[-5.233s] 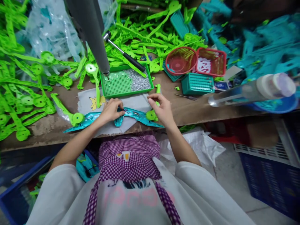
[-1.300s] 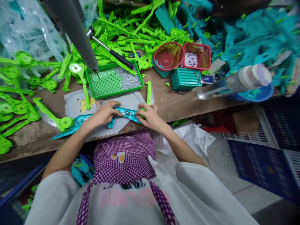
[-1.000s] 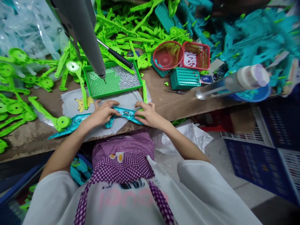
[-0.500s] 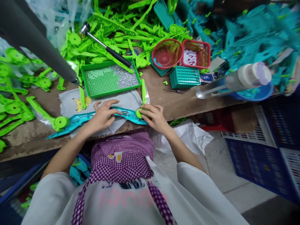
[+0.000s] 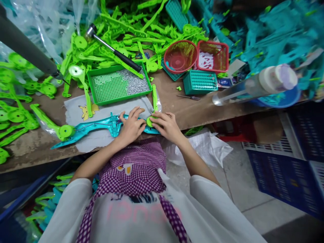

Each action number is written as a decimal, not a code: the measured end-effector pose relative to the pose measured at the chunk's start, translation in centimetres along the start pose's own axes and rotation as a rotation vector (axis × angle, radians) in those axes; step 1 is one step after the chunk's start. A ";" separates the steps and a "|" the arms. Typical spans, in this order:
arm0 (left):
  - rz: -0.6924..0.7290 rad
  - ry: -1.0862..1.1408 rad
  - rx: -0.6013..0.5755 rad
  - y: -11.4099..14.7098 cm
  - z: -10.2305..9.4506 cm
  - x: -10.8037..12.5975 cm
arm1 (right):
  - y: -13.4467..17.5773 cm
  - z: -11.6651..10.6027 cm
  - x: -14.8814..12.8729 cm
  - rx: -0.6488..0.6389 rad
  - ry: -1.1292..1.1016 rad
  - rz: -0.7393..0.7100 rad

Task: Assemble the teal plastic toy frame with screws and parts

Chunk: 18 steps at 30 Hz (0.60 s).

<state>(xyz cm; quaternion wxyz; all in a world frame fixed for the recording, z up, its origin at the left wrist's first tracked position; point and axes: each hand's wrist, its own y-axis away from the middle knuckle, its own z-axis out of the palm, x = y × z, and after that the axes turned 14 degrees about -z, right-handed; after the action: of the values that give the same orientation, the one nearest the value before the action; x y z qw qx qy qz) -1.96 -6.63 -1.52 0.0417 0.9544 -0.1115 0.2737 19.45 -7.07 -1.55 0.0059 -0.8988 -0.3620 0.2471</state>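
Note:
A long turquoise plastic shell (image 5: 93, 125), curved like a bow, lies near the front edge of the workbench. Thin wires run along it. My left hand (image 5: 131, 126) is bent over the shell's right half, fingers curled, covering part of it. Under my right hand (image 5: 168, 126) is a green disc-ended arm (image 5: 150, 121) at the shell's right end; those fingers are closed on the disc. Another green arm (image 5: 66, 132) with a disc sits at the shell's left end. A grey cloth (image 5: 113, 108) with a yellow cartoon print lies beneath.
A green tray (image 5: 108, 88) of small metal pieces stands behind the cloth, a hammer (image 5: 115, 50) resting across its corner. An electric screwdriver (image 5: 32, 47) hangs at upper left. Red baskets (image 5: 181, 55), a teal box (image 5: 199, 82) and a bottle (image 5: 253, 84) stand right. Green parts (image 5: 134, 30) heap behind.
My left hand has moved right along the shell towards the green disc, uncovering the shell's middle. My right hand stays at the disc. The hanging screwdriver has swung left and up.

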 end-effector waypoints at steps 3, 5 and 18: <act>0.101 -0.012 -0.057 -0.5 -0.4 -0.1 | -0.2 -0.3 -0.3 -0.028 0.018 0.002; 0.150 -0.034 -0.086 -0.8 -0.8 0.1 | -0.3 -0.4 -0.6 -0.039 0.040 0.007; -0.046 -0.066 -0.037 -1.1 -1.4 0.8 | -0.1 0.1 -1.0 -0.082 0.132 -0.007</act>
<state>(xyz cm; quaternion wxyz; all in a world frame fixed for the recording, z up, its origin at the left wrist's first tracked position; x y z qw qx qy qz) -1.77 -5.49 0.03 0.0622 0.9643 -0.0958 0.2391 18.73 -7.70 -1.16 -0.0065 -0.9113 -0.3738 0.1723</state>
